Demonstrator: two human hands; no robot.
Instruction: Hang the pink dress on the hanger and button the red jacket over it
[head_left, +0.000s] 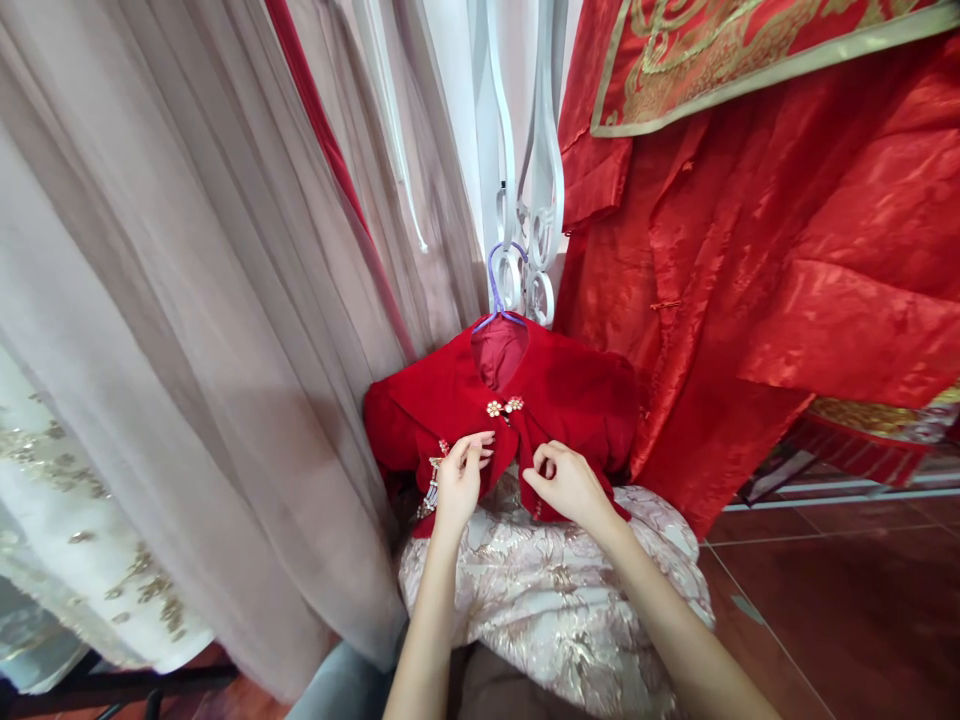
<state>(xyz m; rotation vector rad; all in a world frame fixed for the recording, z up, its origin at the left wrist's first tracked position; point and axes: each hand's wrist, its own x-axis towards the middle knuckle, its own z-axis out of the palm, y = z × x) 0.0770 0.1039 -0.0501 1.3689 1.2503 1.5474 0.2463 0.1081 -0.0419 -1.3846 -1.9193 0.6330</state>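
A short red velvet jacket hangs on a purple hanger, its collar facing me. Gold flower-shaped clasps join its two front edges near the neck. My left hand lies against the front panel on the left, fingers loosely stretched and apart, beside a beaded tassel ornament. My right hand has thumb and forefinger pinched at the edge of the other front panel. Below the jacket spreads a pale brocade skirt with a metallic floral pattern.
White scrolled metalwork holds the hanger. Greyish-pink curtains fall on the left, near a white gold-embroidered garment. Shiny red garments hang on the right, above a red tiled floor.
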